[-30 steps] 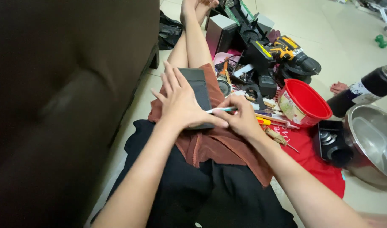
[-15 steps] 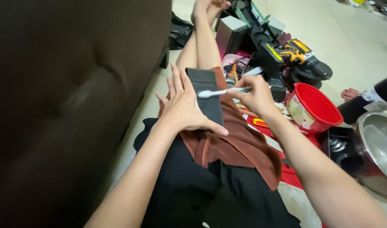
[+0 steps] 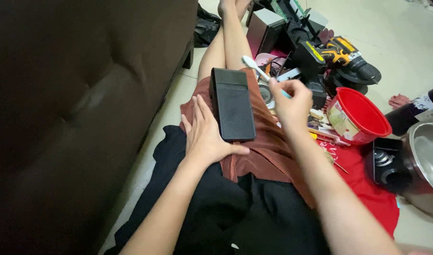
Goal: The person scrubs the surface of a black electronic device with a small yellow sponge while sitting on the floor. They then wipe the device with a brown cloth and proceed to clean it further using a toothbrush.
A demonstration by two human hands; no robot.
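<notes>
Brushing step in hand | black box (image 3: 233,105) lies flat on brown cloth (image 3: 268,146) over lap, at cloth's left edge | left hand (image 3: 204,133) spread, steadying box's near corner | right hand (image 3: 289,98) clenched around white toothbrush (image 3: 254,67), bristles raised beyond box's far right corner | next move calls for lowering bristles onto 1 face of box, by my judgement.

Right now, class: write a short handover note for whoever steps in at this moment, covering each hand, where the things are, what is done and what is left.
Left hand: flat, steadying the black rectangular box from its left side; the box lies on the rust-brown cloth over the lap.
Right hand: grips the white toothbrush, bristle head raised above the box's far right corner, apparently not touching.
Nearby: red plastic tub on the floor, to the right.
Done: box laid out and steadied.
Left: brushing progress cannot be judged; the box looks evenly dark.
</notes>
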